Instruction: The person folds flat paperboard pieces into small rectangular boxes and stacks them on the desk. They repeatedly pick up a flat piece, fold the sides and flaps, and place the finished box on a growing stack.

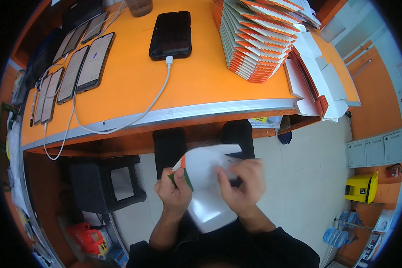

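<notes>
A partly folded cardboard carton (210,165) is held over my lap, its white inner side facing up and its orange and green printed side showing at the left edge. My left hand (176,190) is closed around that left edge, thumb on the green part. At the carton's right side my right hand (245,183) is blurred, with curled fingers at a raised flap and the thumb against the white inside. A broad white panel (212,210) of the carton hangs down between my wrists.
On the orange table (210,89), orange, green and white folded cartons (259,49) stand stacked beside an open white carton (319,67). A black phone (171,35) is plugged into a white cable (152,107); several more phones (94,62) lie left. A black stool (107,183) stands below.
</notes>
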### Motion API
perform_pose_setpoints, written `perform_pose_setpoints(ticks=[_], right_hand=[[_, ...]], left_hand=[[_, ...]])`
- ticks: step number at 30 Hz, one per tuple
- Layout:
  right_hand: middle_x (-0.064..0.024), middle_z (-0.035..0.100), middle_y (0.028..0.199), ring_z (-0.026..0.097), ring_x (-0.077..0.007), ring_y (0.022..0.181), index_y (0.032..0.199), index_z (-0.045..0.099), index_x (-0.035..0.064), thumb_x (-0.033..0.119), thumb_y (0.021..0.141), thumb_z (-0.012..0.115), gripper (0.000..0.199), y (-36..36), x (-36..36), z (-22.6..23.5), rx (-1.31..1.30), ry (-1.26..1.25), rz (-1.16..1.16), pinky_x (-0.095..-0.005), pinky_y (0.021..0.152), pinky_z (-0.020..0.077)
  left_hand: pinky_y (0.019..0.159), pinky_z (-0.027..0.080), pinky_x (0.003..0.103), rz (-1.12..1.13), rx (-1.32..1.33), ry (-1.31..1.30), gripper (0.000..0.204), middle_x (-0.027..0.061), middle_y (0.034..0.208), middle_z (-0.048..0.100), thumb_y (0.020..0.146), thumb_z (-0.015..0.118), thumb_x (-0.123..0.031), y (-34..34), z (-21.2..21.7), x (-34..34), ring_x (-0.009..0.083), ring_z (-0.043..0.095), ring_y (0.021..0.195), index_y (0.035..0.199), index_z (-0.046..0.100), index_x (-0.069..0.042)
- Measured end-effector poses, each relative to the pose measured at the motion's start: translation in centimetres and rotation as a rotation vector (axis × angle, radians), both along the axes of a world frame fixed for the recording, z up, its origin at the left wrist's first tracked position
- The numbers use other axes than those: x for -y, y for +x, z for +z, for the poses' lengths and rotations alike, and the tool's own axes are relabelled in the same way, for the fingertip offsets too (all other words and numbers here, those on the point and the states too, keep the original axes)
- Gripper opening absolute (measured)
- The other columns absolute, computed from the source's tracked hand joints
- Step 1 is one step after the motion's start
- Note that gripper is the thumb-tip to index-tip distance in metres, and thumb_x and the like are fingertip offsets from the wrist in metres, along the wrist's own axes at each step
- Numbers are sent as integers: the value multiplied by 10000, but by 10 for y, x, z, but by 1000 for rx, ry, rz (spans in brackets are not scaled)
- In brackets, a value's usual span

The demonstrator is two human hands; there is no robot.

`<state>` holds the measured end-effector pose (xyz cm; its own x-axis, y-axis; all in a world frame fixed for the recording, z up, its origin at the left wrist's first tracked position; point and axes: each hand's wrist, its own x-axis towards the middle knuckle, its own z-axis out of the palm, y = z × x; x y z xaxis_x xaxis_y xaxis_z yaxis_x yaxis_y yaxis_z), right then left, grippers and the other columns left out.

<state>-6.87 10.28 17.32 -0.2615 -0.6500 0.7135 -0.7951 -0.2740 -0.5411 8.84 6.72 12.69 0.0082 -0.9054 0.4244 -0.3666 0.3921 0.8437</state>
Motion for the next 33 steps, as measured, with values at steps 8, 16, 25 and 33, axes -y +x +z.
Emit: perform_pose_setpoints(ticks=[8, 16, 25, 33], right_hand=[[-161, 668, 1051, 671, -230, 981, 1171, 663, -33, -13, 811, 774, 378, -26, 10, 0, 447, 265, 264, -306, 824, 548], [-189, 655, 1225, 691, -328, 1008, 1082, 749, 33, -28, 760, 774, 328, -20, 20, 5, 112, 219, 449, -364, 863, 571], [-194, 628, 1268, 688, -314, 1052, 1091, 736, 31, 3, 775, 802, 324, -25, 18, -9, 105, 224, 299, -342, 868, 584], [-153, 525, 1237, 698, -240, 935, 1120, 713, 8, -48, 836, 738, 290, -12, 13, -13, 155, 195, 458, -307, 797, 579]], left_hand=[[412, 348, 261, -118, -11, -46, 344, 39, 516, 491, 1031, 572, -199, 3, -3, 3, 98, 490, 408, 741, 524, -20], [458, 370, 238, -5, -245, 116, 366, 14, 560, 527, 1043, 559, -243, -5, 10, 2, 66, 512, 491, 753, 510, -26], [662, 476, 224, 164, 29, -93, 170, 75, 829, 660, 942, 693, -99, -13, 21, 15, 77, 595, 700, 1044, 623, 18], [780, 585, 281, -250, -424, 260, 233, 137, 973, 755, 867, 761, -40, -24, 23, 6, 188, 747, 881, 1077, 689, 30]])
